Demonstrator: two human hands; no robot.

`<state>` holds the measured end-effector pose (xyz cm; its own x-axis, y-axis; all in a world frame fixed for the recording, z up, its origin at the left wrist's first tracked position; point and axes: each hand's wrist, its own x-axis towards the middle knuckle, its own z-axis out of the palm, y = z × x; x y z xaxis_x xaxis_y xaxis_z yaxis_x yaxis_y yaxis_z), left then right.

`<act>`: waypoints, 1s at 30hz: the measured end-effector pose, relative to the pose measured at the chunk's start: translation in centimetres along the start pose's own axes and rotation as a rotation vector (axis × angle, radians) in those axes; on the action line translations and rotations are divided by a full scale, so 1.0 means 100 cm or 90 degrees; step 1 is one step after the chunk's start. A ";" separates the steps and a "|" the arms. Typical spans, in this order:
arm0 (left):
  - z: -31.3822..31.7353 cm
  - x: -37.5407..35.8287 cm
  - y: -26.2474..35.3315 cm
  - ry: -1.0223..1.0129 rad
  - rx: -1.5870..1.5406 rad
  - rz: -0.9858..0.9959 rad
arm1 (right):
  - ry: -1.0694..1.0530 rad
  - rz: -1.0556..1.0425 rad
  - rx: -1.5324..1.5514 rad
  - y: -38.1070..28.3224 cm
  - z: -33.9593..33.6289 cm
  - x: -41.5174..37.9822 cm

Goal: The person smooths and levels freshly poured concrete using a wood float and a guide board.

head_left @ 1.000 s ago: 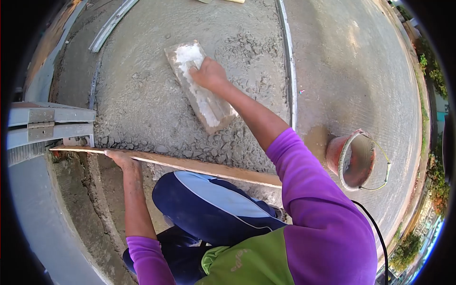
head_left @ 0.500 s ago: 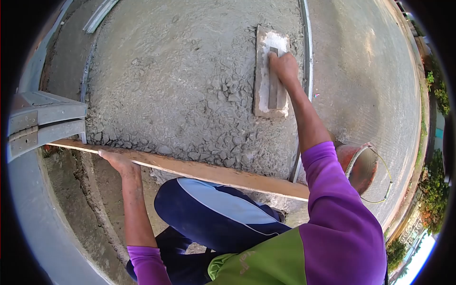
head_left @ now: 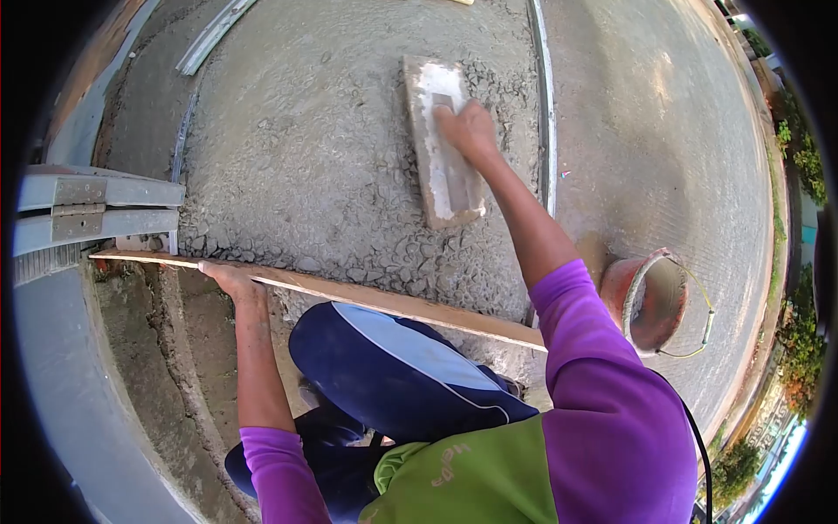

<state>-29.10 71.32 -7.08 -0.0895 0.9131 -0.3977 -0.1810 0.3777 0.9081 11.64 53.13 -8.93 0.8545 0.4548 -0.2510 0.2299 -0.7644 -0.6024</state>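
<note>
My right hand (head_left: 470, 131) is wrapped round the handle of a long flat float (head_left: 436, 196), which lies tilted slightly on the rough wet concrete (head_left: 305, 148). White residue marks the float's upper face. At the lower left, my left hand (head_left: 231, 278) grips the top edge of a wooden board (head_left: 393, 307) that borders the concrete on my side. Its thumb shows on the edge, while the other fingers are mostly hidden behind the board.
Metal rails (head_left: 547, 113) run along the concrete's right and left sides. A red bucket (head_left: 618, 293) with a wire handle stands on the paving at the right. At the left is a hinged metal frame (head_left: 131, 192). A loose metal strip (head_left: 214, 37) lies at the top left.
My right hand and the float have moved left over the concrete, away from the right rail, and the float has turned slightly. My left hand keeps its hold on the board. The view has shifted a little.
</note>
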 end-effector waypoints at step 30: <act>0.011 -0.007 0.002 0.079 0.052 -0.007 | 0.081 0.104 -0.101 0.081 -0.054 0.075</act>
<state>-28.00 70.96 -6.53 -0.2101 0.8848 -0.4159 -0.1020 0.4032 0.9094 22.42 47.87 -11.64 0.9359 0.2660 -0.2312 0.1460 -0.8897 -0.4325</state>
